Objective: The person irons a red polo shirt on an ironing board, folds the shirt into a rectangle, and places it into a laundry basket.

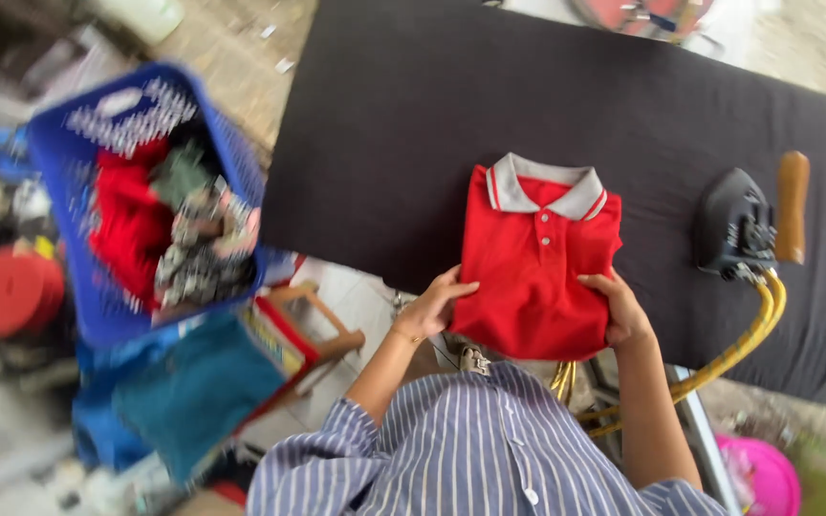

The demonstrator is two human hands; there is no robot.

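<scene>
Your left hand [435,304] grips the lower left edge of a folded red polo shirt [535,272], fingers curled onto the cloth, while your right hand [620,308] clasps the lower right edge the same way, thumb on top. The shirt lies on the near edge of a black padded ironing table [413,124], collar pointing away from you; its grey collar with red striping is flat and buttoned, and the lower hem hangs slightly over the table's edge between your two hands. To your right on the same table, well apart from the shirt, sits a dark iron [736,229] with a wooden handle [792,205], and a yellow cord [752,334] runs from it down past the table's edge. To your left, off the table, a blue plastic basket [69,162] holds crumpled clothes, among them a red garment [128,218] and a patterned one; that part of the view is blurred. Below the basket lies teal cloth [193,392], and a red round container [10,291] sits further left. A pink tub [767,473] shows at the lower right. Your striped shirt sleeves [470,449] fill the bottom of the view.
</scene>
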